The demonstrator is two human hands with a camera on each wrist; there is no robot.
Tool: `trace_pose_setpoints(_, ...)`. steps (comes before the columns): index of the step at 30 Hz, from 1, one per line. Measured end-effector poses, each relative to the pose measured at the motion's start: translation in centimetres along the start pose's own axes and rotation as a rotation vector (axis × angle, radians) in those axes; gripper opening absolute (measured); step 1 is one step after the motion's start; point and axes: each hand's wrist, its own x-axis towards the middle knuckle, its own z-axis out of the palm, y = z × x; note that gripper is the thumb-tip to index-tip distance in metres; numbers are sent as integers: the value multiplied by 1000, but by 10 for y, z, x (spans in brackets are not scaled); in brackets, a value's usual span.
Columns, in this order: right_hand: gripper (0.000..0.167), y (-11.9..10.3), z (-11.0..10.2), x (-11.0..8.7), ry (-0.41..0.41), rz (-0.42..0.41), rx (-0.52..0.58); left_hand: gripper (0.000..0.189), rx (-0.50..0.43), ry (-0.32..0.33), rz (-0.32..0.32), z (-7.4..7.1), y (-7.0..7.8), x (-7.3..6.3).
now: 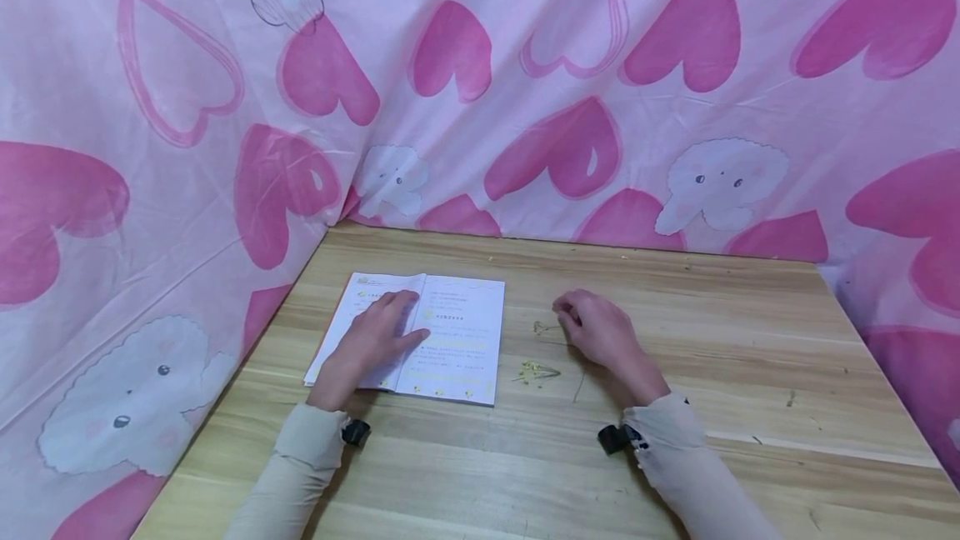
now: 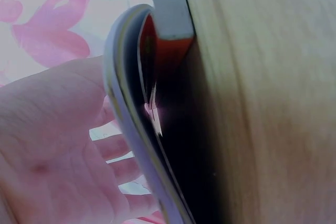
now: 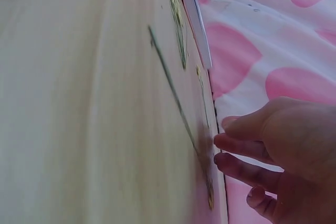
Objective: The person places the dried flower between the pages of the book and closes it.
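Observation:
An open book (image 1: 457, 348) with white printed pages lies on the wooden table. My left hand (image 1: 372, 333) rests over its left page and centre fold, thumb spread toward the right page. In the left wrist view, the curved book edge (image 2: 118, 87) hides part of the fingers. Right of the book, my right hand (image 1: 600, 327) hovers low, its fingers loosely bent with nothing between them. Its fingertips are close to the stem of a small dried flower sprig (image 1: 538, 327). A yellow flower bunch (image 1: 534, 371) lies nearer me, with a loose thin stem (image 1: 579, 386) beside it.
The wooden table (image 1: 480, 473) has a few small dark bits on its right side. A pink heart-patterned cloth (image 1: 450, 148) hangs behind and along the left of it. Black bands (image 1: 356, 432) sit at both wrists.

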Motion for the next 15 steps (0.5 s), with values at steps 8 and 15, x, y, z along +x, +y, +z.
trace_pose_setpoints(8, 12, 9, -6, -11, -44, -9, 11, 66, -21, -9, 6, 0, 1, 1)
trace_pose_setpoints(15, 8, 9, -4, -9, -60, -32, 23, 65, -30, -28, -4, 1, 1, 1)
